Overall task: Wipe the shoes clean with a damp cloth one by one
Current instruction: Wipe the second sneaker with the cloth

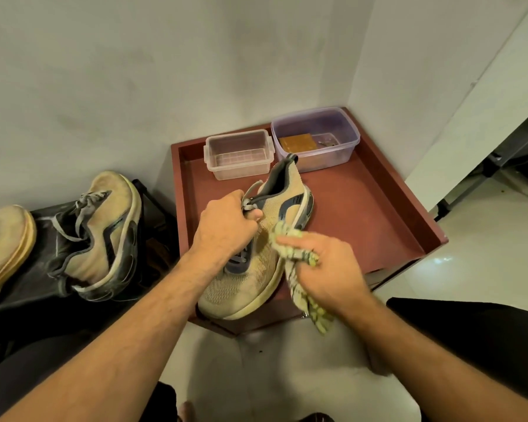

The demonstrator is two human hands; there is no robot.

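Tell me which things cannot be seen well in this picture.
- Head view: the left hand hides the laces and tongue of the held shoe.
- The right hand hides the middle of the cloth.
- The frame's left edge cuts off one shoe.
- Small items in the purple container: too small.

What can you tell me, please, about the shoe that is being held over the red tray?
The shoe is a beige knit-mesh trainer with dark grey trim, grey laces, a grey collar lining and a thick, yellowed pale sole. It looks grubby. It lies tilted on its side, toe toward the camera, heel toward the two plastic tubs, over the red tray; its toe passes the tray's near edge. The left hand grips it at the laces, and the right hand presses a green checked cloth against its side.
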